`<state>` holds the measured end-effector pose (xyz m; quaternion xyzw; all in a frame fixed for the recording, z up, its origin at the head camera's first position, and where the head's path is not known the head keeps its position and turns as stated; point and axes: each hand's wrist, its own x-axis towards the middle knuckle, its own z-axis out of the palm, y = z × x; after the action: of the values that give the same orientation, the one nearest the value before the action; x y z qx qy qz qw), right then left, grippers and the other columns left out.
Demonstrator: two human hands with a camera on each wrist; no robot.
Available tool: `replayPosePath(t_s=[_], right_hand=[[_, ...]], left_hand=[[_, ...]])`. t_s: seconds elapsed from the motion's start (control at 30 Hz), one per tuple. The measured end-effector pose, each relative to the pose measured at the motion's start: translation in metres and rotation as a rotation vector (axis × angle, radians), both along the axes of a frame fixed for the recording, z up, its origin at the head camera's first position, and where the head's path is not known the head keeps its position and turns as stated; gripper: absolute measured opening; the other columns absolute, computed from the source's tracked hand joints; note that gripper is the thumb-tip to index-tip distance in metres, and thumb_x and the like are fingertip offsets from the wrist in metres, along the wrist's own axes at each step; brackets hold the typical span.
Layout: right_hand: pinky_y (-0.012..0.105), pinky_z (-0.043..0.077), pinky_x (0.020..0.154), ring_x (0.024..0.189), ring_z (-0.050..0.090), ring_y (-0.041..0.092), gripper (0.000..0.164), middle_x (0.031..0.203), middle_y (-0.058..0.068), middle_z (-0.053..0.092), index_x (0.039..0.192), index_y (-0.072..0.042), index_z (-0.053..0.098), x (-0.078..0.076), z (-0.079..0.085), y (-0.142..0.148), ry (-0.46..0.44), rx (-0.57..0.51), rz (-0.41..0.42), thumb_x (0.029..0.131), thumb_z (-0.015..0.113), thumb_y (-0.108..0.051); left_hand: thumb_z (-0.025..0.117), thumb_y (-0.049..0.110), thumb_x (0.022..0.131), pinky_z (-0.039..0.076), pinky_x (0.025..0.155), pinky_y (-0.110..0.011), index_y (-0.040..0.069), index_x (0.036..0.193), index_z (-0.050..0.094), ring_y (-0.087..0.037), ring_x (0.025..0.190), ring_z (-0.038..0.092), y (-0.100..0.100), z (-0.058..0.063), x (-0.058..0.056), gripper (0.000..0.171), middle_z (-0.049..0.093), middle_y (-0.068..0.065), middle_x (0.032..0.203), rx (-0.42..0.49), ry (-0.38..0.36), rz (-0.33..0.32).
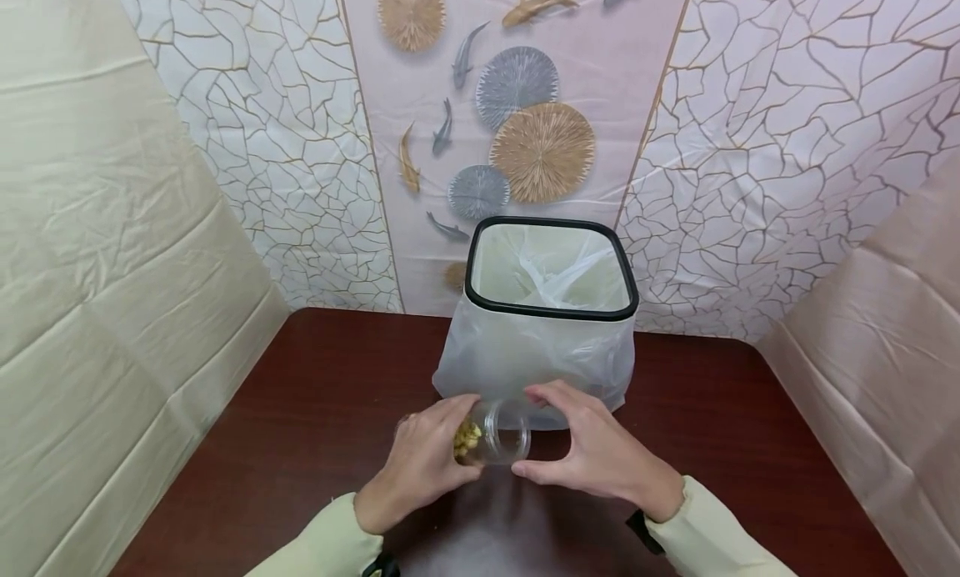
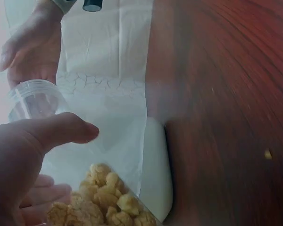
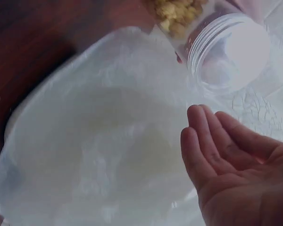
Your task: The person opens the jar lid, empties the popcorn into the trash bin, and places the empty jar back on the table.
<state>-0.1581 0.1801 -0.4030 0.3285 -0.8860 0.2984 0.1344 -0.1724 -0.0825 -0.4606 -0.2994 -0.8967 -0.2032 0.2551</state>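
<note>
A clear plastic jar (image 1: 504, 434) with pale yellow popcorn (image 1: 467, 437) inside lies on its side in the air, in front of the bin. My left hand (image 1: 427, 454) grips it round the popcorn end, thumb towards me. The jar's ribbed, round mouth end (image 3: 217, 59) points to the right. Around that end my right hand (image 1: 596, 448) is held with thumb and fingers spread wide, the thumb tip right by the rim. In the right wrist view its fingers (image 3: 212, 146) are gently bent beside the jar with nothing in them.
Behind the hands a white bin with a black rim (image 1: 551, 313) stands on the dark red-brown table (image 1: 337, 393), lined with a translucent bag (image 1: 525, 352). A small yellowish crumb (image 2: 268, 154) lies on the tabletop. Patterned cloth hangs behind; pale cloth (image 1: 90, 268) flanks both sides.
</note>
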Motion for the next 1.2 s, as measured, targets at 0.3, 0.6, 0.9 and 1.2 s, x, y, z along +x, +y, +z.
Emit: replayPosePath(t_s=[0.3,0.6,0.9,1.2], right_hand=[[0.038,0.060,0.089,0.103,0.068,0.015,0.075,0.118,-0.002,0.070,0.131,-0.011,0.065,-0.002,-0.023,-0.021,-0.057,-0.043,-0.024,0.075,0.091,-0.053],[0.035,0.060,0.086,0.095,0.070,0.012,0.064,0.105,-0.005,0.070,0.124,-0.010,0.068,-0.002,-0.046,-0.031,-0.032,-0.099,-0.061,0.077,0.090,-0.047],[0.023,0.056,0.081,0.088,0.064,0.006,0.054,0.093,-0.007,0.067,0.111,-0.016,0.068,0.001,-0.051,-0.030,-0.024,-0.139,-0.051,0.071,0.094,-0.042],[0.020,0.054,0.077,0.084,0.058,-0.002,0.049,0.088,-0.010,0.063,0.103,-0.017,0.068,0.004,-0.055,-0.025,0.055,-0.191,-0.013,0.068,0.094,-0.040]], left_hand=[[0.100,0.027,0.056,0.063,0.085,-0.035,0.007,0.128,0.068,-0.019,0.107,0.075,-0.010,-0.007,0.003,0.082,0.077,-0.003,0.117,-0.070,0.141,0.009],[0.100,0.028,0.057,0.062,0.092,-0.035,0.005,0.128,0.067,-0.021,0.108,0.075,-0.009,-0.009,0.005,0.081,0.077,-0.005,0.117,-0.137,0.163,0.031],[0.100,0.032,0.054,0.063,0.084,-0.031,0.008,0.124,0.069,-0.016,0.102,0.076,-0.010,-0.012,0.008,0.080,0.078,-0.001,0.112,-0.134,0.176,0.007],[0.098,0.033,0.047,0.062,0.074,-0.028,0.013,0.118,0.070,-0.011,0.092,0.075,-0.007,-0.012,0.008,0.078,0.077,0.004,0.106,-0.104,0.210,-0.031]])
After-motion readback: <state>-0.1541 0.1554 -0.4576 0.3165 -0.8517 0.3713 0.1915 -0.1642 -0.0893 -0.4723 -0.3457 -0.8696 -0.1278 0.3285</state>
